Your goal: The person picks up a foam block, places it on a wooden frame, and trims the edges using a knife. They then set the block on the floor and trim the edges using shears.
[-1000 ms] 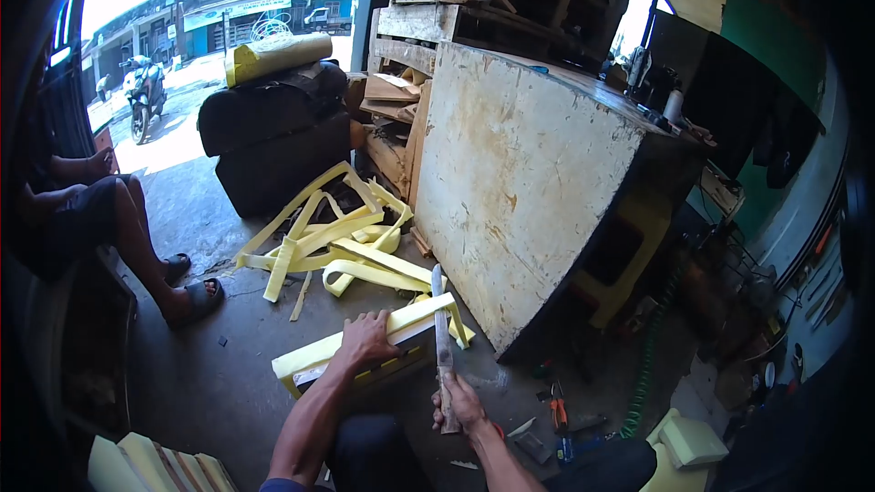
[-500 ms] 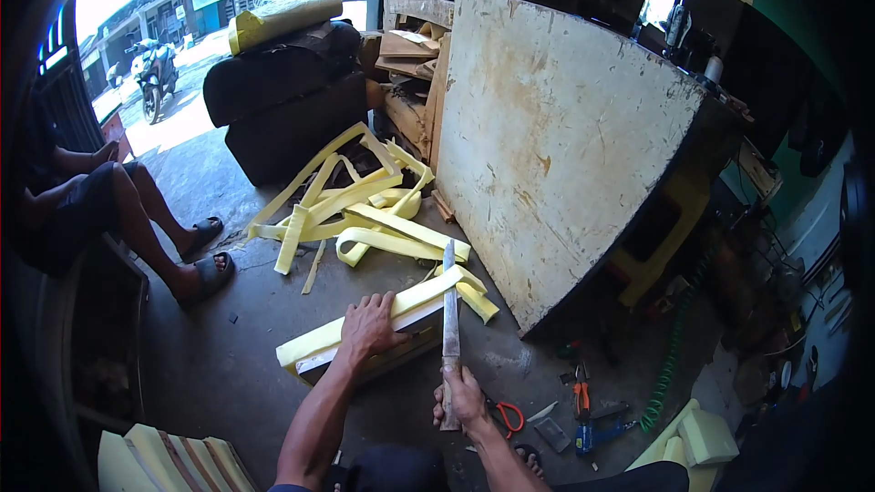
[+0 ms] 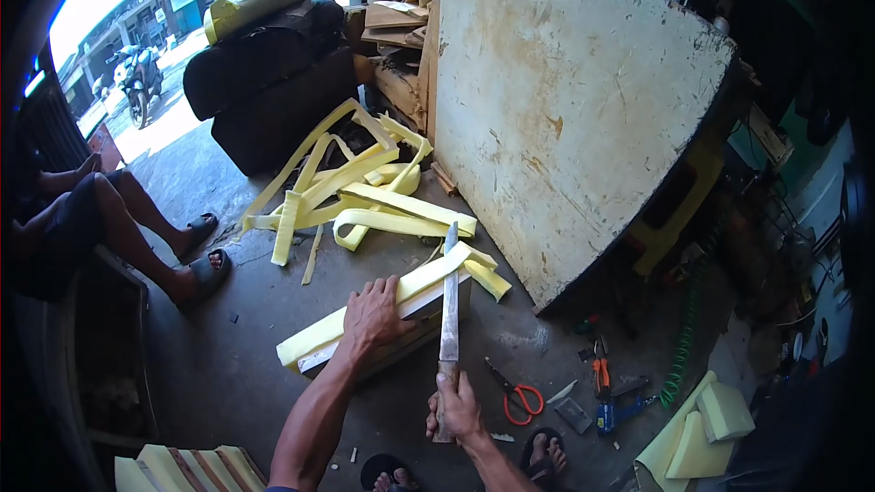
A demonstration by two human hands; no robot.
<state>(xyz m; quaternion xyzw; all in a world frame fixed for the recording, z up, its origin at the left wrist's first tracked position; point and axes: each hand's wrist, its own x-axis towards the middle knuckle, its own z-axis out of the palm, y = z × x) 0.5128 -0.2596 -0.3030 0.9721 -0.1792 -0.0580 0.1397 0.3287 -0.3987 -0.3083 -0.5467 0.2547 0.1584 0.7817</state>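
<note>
My right hand (image 3: 456, 407) grips the wooden handle of a long knife (image 3: 450, 314), its blade pointing away from me. The blade lies across the far end of a yellow foam strip (image 3: 314, 334). That strip runs along the top of a pale-edged, box-like piece (image 3: 422, 303), whose lower side is partly hidden. My left hand (image 3: 372, 317) is clamped over the middle of foam and piece, fingers on top and thumb at the near side. Just past the blade, an end of foam (image 3: 488, 281) hangs toward the floor.
Loose foam strips (image 3: 365, 187) lie heaped beyond, before a black seat (image 3: 273, 91). A big scuffed white panel (image 3: 574, 118) stands right. Red-handled scissors (image 3: 523, 404), orange-handled pliers (image 3: 601, 374) and a blue tool (image 3: 612, 415) lie on the floor. Another person's legs (image 3: 150, 237) are at left.
The view has shifted, showing more floor near my feet and the whole scissors. The knife still crosses the foam's far end; my left hand keeps its hold.
</note>
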